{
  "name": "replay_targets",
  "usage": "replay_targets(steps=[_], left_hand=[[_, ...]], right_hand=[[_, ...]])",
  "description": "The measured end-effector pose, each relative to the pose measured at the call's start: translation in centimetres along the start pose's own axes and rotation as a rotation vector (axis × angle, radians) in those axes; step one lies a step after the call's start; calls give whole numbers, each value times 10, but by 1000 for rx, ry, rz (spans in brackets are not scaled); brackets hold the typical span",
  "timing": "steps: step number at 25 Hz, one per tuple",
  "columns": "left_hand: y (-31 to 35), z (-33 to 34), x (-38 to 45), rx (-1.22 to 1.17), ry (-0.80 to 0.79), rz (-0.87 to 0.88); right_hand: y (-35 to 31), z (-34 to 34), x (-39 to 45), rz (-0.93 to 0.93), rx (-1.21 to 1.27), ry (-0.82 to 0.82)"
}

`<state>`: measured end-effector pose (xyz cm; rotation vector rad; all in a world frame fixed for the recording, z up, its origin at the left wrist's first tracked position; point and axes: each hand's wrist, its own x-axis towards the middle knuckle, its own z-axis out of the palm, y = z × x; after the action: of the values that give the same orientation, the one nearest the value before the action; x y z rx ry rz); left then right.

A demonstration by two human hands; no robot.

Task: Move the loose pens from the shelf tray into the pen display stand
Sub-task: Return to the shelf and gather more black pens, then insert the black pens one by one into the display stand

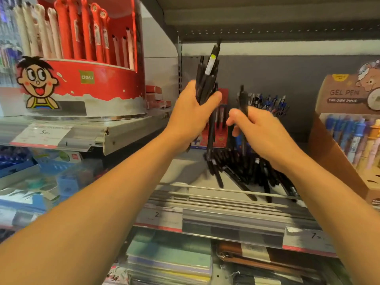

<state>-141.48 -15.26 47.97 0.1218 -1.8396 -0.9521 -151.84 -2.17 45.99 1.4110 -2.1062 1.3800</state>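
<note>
My left hand (192,114) grips an upright bundle of black pens (207,79) above the shelf. One pen in the bundle carries a white label with a yellow-green mark. My right hand (259,132) holds a single black pen (243,103) upright, just right of the bundle. Below both hands a heap of loose black pens (242,171) lies on the shelf tray (185,173). A pen display stand (267,101) with blue and black pens sits behind my right hand, partly hidden.
A round red Deli display (86,79) full of red and white pens stands on the upper left shelf. A brown gel pen box (347,112) fills the right side. A wire rail (205,191) and price strips edge the shelf front. Notebooks lie below.
</note>
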Motion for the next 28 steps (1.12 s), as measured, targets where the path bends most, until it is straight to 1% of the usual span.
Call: replay_targets(steps=[3,6,9,13,16,21,24,26,28], left_hand=[[22,-40,-2,12,110,151],[48,-104,-10,21,174,294],[65,-188,-25,39,229,331],[69,-335,-58,167,314,346],[63,-450,-88,307,363,332],[39,-617,-135,538,472,214],[17,-697,-155,638,561,136],[-3,-746,-165,660,588,71],[-27,-791,-172,684,613,11]], right_hand=[[-41,11,1,-133,54,43],[-105,39,-2,-245,118,59],[-180,82,-5,-327,159,30],[-292,175,-10,-386,357,-17],[-371,261,-17,-419,481,-117],[-480,398,-25,-471,610,-254],[-528,472,-24,-488,604,-347],[-555,521,-21,-501,585,-423],[-576,567,-17,-520,573,-459]])
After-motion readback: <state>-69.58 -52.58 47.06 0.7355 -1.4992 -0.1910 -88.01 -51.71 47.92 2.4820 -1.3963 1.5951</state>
